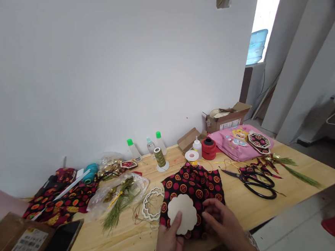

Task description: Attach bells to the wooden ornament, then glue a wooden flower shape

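Observation:
A cream scalloped disc (183, 213) lies against a dark cloth (198, 180) printed with red dots and orange wheel shapes. My left hand (171, 238) grips both, its thumb across the disc's face and its fingers behind the cloth. At the cloth's right side is my right hand (221, 223), fingers loosely curled, with a gap between thumb and forefinger. Its lower fingers are partly hidden. Left of the cloth, pale scalloped rings (150, 205) rest on the wooden table (121, 241). Black-handled scissors (257, 182) lie to the right.
Behind the cloth stand an olive thread spool (159, 158), a red thread cone (209, 149) and a white glue bottle (197, 146). A pink bag (228, 142) sits at back right. Green tassels (120, 209) and plastic bags lie left, near a cardboard box (21, 243).

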Available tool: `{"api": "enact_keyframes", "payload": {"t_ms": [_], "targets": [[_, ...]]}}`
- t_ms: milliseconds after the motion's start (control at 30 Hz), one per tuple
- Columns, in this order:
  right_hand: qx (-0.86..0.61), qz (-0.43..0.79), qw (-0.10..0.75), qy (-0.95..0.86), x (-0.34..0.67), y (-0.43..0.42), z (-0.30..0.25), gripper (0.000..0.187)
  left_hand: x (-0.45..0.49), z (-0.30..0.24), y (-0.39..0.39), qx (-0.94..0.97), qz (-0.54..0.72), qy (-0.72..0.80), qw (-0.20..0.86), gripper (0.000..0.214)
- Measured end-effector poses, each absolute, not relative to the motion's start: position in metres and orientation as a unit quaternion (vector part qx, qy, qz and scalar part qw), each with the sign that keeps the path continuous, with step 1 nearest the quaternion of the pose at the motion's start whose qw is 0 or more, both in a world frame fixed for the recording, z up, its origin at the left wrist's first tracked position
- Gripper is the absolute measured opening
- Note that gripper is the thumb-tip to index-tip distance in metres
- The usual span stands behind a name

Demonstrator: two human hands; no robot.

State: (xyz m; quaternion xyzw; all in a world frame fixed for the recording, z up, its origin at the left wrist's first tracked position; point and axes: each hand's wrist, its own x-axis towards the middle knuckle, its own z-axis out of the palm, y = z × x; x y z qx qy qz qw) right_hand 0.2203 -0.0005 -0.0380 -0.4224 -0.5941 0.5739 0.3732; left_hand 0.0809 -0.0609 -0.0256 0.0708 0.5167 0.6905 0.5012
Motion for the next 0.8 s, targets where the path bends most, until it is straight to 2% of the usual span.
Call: {"api": "enact_keyframes", "payload": {"t_ms": [67, 167, 267, 367, 500, 600, 700, 800], "targets": [[-0.493, 0.476, 0.375, -0.624, 0.257, 0.016, -0.033, 0.025, 0.074, -0.026, -0.063, 0.049, 0.680, 0.536, 0.498, 0.054], [-0.549, 0.264, 0.378, -0.697, 0.322, 0.054, -0.028, 0.023, 0.064, -0.027, -0.068, 0.036, 0.668, 0.550, 0.500, 0.052], [-0.524, 0.138, 0.276, -0.794, 0.365, 0.087, -0.027, 0.025, 0.055, -0.029, -0.071, 0.023, 0.651, 0.550, 0.522, 0.049], [-0.489, 0.120, 0.171, -0.847, 0.373, 0.104, -0.029, 0.028, 0.048, -0.032, -0.071, -0.003, 0.630, 0.541, 0.557, 0.052], [-0.490, 0.107, 0.107, -0.858, 0.360, 0.108, -0.020, 0.030, 0.040, -0.034, -0.069, -0.021, 0.605, 0.524, 0.599, 0.058], [-0.499, 0.104, 0.099, -0.855, 0.358, 0.110, -0.003, 0.021, 0.038, -0.032, -0.069, -0.039, 0.567, 0.515, 0.642, 0.058], [-0.509, 0.129, 0.105, -0.844, 0.367, 0.112, 0.018, 0.017, 0.040, -0.027, -0.068, -0.030, 0.572, 0.511, 0.641, 0.056], [-0.504, 0.230, 0.131, -0.822, 0.375, 0.110, 0.034, 0.014, 0.041, -0.023, -0.066, -0.024, 0.593, 0.513, 0.619, 0.054]]}}
